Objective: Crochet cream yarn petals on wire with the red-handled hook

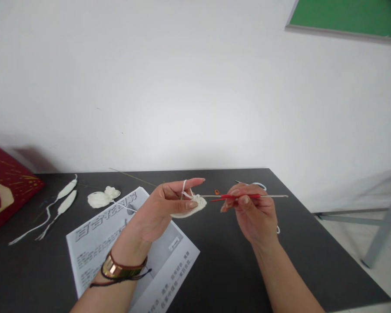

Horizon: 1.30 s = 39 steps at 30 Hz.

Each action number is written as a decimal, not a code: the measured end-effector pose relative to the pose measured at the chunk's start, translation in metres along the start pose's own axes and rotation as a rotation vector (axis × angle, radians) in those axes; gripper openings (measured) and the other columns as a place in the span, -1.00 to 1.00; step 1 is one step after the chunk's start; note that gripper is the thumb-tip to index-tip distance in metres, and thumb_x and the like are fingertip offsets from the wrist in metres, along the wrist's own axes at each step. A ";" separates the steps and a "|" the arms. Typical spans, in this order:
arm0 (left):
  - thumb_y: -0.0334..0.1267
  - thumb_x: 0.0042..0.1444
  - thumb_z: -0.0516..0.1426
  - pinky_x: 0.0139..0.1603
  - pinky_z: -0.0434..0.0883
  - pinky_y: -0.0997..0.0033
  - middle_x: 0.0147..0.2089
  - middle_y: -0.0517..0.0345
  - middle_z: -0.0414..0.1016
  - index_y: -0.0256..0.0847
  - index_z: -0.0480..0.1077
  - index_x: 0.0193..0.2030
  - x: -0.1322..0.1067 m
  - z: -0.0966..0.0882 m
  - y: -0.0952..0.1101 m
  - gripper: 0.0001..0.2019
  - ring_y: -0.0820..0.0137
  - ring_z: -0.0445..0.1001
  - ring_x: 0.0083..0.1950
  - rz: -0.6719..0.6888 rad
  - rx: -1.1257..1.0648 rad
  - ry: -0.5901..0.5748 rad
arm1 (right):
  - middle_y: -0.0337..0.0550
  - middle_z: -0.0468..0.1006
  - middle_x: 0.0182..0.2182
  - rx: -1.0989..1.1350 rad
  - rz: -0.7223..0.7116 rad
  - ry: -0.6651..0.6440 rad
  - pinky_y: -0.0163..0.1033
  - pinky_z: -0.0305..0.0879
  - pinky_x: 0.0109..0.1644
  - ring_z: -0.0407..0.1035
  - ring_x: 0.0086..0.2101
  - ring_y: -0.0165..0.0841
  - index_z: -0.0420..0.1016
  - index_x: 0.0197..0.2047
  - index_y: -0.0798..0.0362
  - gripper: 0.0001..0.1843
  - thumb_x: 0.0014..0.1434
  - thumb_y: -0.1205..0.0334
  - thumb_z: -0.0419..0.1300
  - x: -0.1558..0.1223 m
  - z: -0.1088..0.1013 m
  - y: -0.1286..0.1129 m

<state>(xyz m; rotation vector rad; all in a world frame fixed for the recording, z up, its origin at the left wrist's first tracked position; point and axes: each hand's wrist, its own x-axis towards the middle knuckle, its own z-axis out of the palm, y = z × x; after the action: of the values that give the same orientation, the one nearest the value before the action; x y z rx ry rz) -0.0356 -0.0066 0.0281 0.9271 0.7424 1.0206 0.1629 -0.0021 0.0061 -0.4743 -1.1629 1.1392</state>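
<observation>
**White crochet work pinched in the left hand, hook held in the right**

Both hands are raised above the dark bench (221,269). The left hand (172,202) is clamped on a small white crochet piece (198,207), its thumb pressed on the near face. The left index finger points out to the right, with a strand of white yarn (184,188) looped over it and running down to the work.

The right hand (254,213) is closed on a crochet hook (241,196) with a red grip in the middle and a metal shaft at each end. The hook lies nearly level; its left end meets the upper edge of the crochet piece, and its right end sticks out past the hand. An orange stitch marker (217,191) shows just above the shaft, between the hands. Behind the right hand is a pale blue loop (260,185), too hidden to identify.

Below the left forearm, which wears bracelets (120,268), lies a printed sheet (94,248). Near its upper left edge sits a bundle of white yarn (99,199). Farther left are two slim white crocheted pieces (67,202) with long tails, and a dark red box (6,191) stands at the far left.
</observation>
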 end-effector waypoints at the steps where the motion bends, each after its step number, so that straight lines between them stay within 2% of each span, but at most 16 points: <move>1: -0.43 -0.15 0.31 -0.30 0.28 0.54 -0.35 0.18 0.50 -0.16 0.49 -0.03 0.000 -0.001 0.000 -0.55 0.52 0.41 -0.37 -0.010 0.000 -0.002 | -0.20 0.50 -0.47 -0.003 0.000 -0.002 -0.21 0.44 -0.51 0.43 -0.55 -0.37 0.55 -0.39 0.01 -0.94 0.05 0.22 0.28 0.000 0.000 0.000; 8: -0.45 -0.16 0.31 -0.33 0.29 0.55 -0.39 0.19 0.51 -0.17 0.49 -0.04 -0.001 -0.005 0.003 -0.55 0.53 0.43 -0.40 -0.066 0.009 -0.037 | -0.19 0.48 -0.49 -0.025 -0.010 -0.052 -0.19 0.45 -0.52 0.41 -0.52 -0.35 0.56 -0.37 0.01 -0.94 0.07 0.23 0.26 0.003 -0.004 -0.003; 18: -0.45 -0.19 0.29 -0.39 0.32 0.48 -0.42 0.09 0.54 -0.24 0.52 -0.10 0.000 -0.009 0.005 -0.59 0.46 0.45 -0.45 -0.163 -0.027 -0.150 | -0.16 0.46 -0.47 -0.066 -0.002 -0.174 -0.15 0.45 -0.51 0.41 -0.50 -0.33 0.56 -0.33 0.00 -0.93 0.09 0.26 0.24 0.005 -0.013 -0.008; 25: -0.46 -0.18 0.29 -0.39 0.32 0.51 -0.44 0.12 0.55 -0.24 0.51 -0.08 0.001 -0.012 0.005 -0.58 0.48 0.44 -0.47 -0.184 -0.009 -0.183 | -0.16 0.46 -0.44 -0.066 0.028 -0.179 -0.19 0.48 -0.51 0.42 -0.48 -0.35 0.56 -0.34 0.02 -0.94 0.08 0.27 0.25 0.005 -0.012 -0.012; 30: -0.40 -0.12 0.30 -0.29 0.31 0.56 -0.38 0.19 0.52 -0.14 0.48 -0.03 0.001 -0.006 0.002 -0.57 0.53 0.45 -0.36 -0.106 0.103 -0.091 | -0.16 0.46 -0.42 -0.031 -0.008 -0.182 -0.20 0.49 -0.48 0.42 -0.48 -0.38 0.55 -0.32 0.04 -0.93 0.09 0.31 0.23 0.005 -0.013 -0.007; 36: -0.36 -0.10 0.31 -0.32 0.27 0.62 -0.30 0.27 0.43 -0.05 0.48 -0.04 0.001 0.008 -0.007 -0.58 0.62 0.36 -0.35 0.061 0.162 -0.015 | -0.17 0.45 -0.43 -0.018 -0.010 -0.144 -0.20 0.51 -0.47 0.39 -0.46 -0.38 0.54 -0.32 0.04 -0.93 0.10 0.33 0.23 0.004 -0.011 -0.005; 39: -0.37 -0.12 0.31 -0.32 0.27 0.61 -0.40 0.30 0.39 -0.07 0.50 -0.07 0.001 0.012 -0.008 -0.59 0.62 0.33 -0.39 0.097 0.163 0.029 | -0.17 0.45 -0.44 -0.021 -0.006 -0.134 -0.20 0.51 -0.47 0.39 -0.44 -0.37 0.54 -0.34 0.04 -0.95 0.09 0.32 0.24 0.003 -0.011 -0.006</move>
<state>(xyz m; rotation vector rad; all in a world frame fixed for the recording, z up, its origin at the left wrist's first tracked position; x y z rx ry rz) -0.0221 -0.0107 0.0257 1.0994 0.8203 1.0714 0.1754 0.0011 0.0083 -0.4149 -1.2925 1.1684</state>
